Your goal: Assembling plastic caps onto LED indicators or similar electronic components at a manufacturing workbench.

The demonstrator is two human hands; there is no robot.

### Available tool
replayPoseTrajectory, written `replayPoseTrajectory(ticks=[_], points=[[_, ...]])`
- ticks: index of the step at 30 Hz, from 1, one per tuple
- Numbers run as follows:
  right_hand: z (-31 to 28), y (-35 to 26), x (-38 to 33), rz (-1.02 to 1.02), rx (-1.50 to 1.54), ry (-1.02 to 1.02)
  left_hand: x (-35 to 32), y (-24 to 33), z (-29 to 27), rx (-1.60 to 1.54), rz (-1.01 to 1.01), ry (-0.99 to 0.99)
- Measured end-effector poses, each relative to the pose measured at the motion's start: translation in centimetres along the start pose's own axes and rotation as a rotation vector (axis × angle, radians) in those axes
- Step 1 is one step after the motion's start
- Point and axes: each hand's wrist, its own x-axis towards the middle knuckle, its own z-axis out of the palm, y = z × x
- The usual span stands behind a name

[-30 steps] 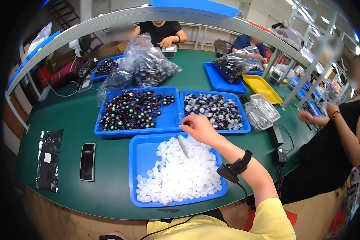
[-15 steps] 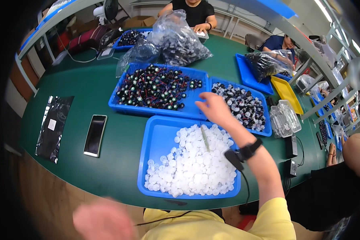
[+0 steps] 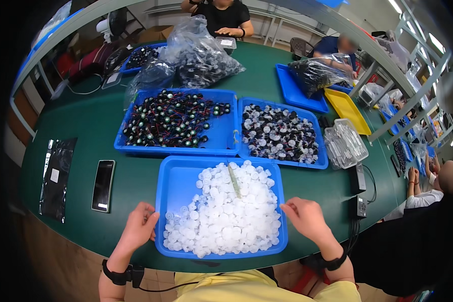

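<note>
At near table edge, my left hand (image 3: 138, 229) and right hand (image 3: 304, 217) grip tray (image 3: 178, 183) sides, fingers curled on rims. Tray full of white caps (image 3: 226, 214). Best keep level, move slowly, avoid spilling.

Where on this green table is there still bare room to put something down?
Bare green table lies left of the blue trays, above the phone and black pouch. A smaller strip lies right of the near tray, before the power strip. The three trays sit nearly edge to edge, and the far side is crowded with bags.
</note>
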Motion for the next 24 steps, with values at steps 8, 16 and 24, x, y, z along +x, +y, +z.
replayPoseTrajectory(ticks=[8,16,24], points=[[2.8,0.7,-0.7,0.155,0.060,-0.023,-1.3,-2.6,1.8,0.434,0.272,0.141],[1.6,5.6,-1.7,0.342,0.417,0.293,-5.0,-3.7,6.8,-0.771,-0.005,-0.003],[0.2,18.9,7.8,0.524,0.536,0.621,-8.8,-3.6,7.1,-0.832,0.199,0.190]])
